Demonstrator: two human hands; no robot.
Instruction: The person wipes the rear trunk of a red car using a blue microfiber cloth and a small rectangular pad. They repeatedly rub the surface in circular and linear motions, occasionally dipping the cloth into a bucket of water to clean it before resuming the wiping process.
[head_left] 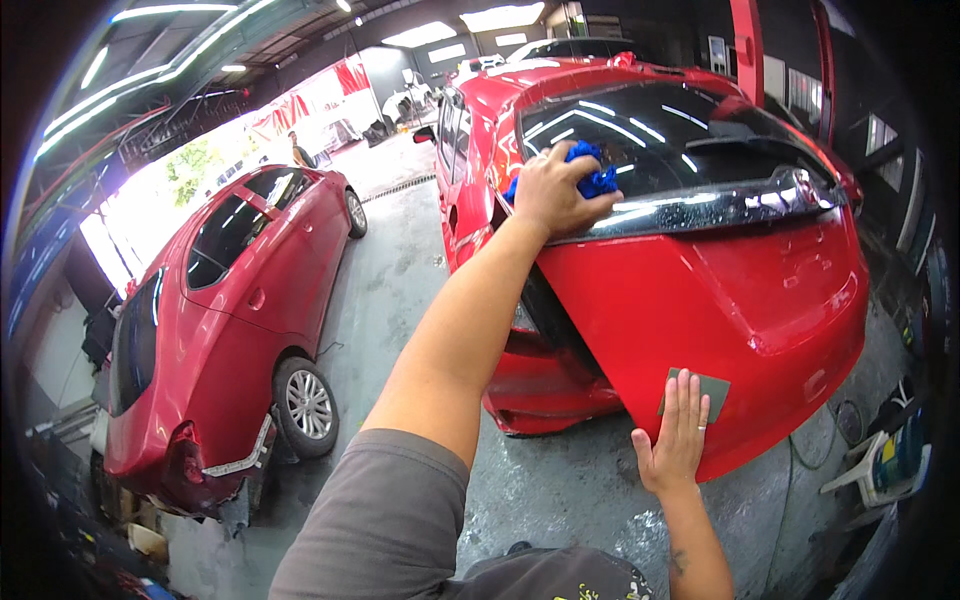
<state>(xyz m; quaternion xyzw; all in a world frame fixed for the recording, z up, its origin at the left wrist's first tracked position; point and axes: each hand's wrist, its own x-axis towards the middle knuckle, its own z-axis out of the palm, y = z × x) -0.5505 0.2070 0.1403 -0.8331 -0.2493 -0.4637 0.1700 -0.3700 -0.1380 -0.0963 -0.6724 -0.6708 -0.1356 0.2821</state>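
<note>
My left hand [560,190] reaches far up to the lower left corner of the rear window [650,130]. Its fingers are closed round a crumpled blue cloth [597,180], beside the glossy black trim strip [690,210]. Lower down, my right hand [676,440] lies flat with its fingers stretched out, wearing a ring. Beneath those fingers is a grey-green abrasive sheet [716,394], pressed against the red tailgate [640,310] near its lower left edge. The tailgate belongs to a red car, and a dark gap shows along its left side.
A second red car [230,300] stands at the left, its rear bumper area stripped. At the lower right are a white plastic stool [880,465] and a hose [800,455] on the grey floor [400,290]. A red post [746,50] rises behind the car.
</note>
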